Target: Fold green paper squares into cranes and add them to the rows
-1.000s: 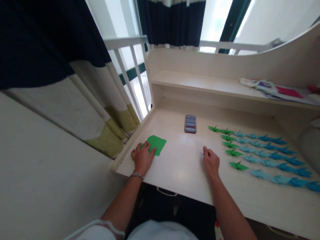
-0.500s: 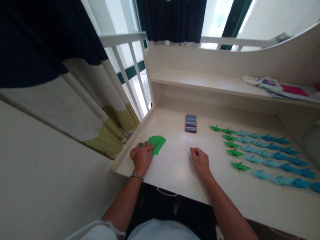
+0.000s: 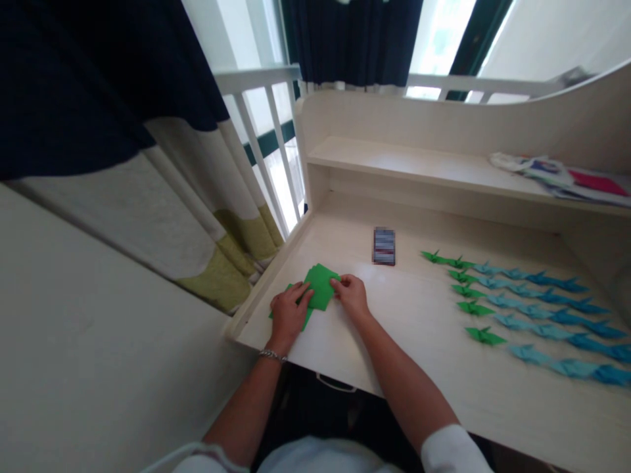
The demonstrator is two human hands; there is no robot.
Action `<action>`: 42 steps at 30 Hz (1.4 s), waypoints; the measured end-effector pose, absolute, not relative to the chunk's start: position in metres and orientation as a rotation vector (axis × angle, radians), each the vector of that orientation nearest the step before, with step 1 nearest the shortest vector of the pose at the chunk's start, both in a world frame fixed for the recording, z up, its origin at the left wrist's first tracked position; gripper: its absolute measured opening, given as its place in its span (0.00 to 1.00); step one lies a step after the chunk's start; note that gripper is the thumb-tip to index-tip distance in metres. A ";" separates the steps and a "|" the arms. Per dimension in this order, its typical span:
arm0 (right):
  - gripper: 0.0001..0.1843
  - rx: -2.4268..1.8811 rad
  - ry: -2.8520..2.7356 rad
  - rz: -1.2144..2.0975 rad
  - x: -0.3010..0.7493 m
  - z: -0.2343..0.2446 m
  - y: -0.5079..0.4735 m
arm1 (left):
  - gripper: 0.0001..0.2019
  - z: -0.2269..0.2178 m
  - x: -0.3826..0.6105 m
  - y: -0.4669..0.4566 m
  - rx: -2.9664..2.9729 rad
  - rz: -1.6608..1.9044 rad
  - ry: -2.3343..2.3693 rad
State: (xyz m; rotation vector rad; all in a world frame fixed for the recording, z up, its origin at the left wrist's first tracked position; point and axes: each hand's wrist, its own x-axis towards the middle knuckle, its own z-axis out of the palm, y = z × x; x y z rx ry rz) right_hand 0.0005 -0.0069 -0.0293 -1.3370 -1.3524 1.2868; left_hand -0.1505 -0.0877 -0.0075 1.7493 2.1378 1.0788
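Observation:
Several square sheets of green paper (image 3: 323, 287) lie fanned in an overlapping pile at the left of the desk. Over the pile's left part rests my left hand (image 3: 289, 314), fingers stretched across the paper and a chain bracelet on its wrist. My right hand (image 3: 351, 293) pinches the right corner of a top green sheet between thumb and fingers. How many sheets are in that pinch is hidden.
Rows of folded paper cranes, green (image 3: 486, 336) and blue (image 3: 574, 366), stand on the right of the desk (image 3: 394, 341). A phone (image 3: 384, 246) lies behind my hands. Papers (image 3: 557, 172) rest on the shelf (image 3: 394, 156). A curtain (image 3: 197, 197) hangs at left.
My right hand has moved left from the bare desk to the green pile and taken hold of a sheet's corner. My left hand stays on the pile. The view has shifted slightly.

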 end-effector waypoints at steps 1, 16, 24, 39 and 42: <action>0.15 -1.317 -1.343 1.322 0.002 -0.029 -0.006 | 0.17 -0.008 -0.152 -0.087 1.735 1.128 2.092; 0.08 -1.490 -1.573 1.194 0.020 -0.024 0.014 | 0.17 -0.012 -0.178 -0.084 1.754 0.904 2.147; 0.13 -1.648 -1.616 0.997 0.035 -0.017 0.022 | 0.14 -0.010 -0.171 -0.090 1.913 0.686 2.276; 0.17 -1.629 -1.661 1.022 0.160 -0.010 0.006 | 0.14 0.000 -0.154 -0.083 1.836 0.868 2.271; 0.18 -1.647 -1.680 1.031 0.167 -0.012 0.001 | 0.17 0.002 -0.118 -0.076 1.741 0.974 1.889</action>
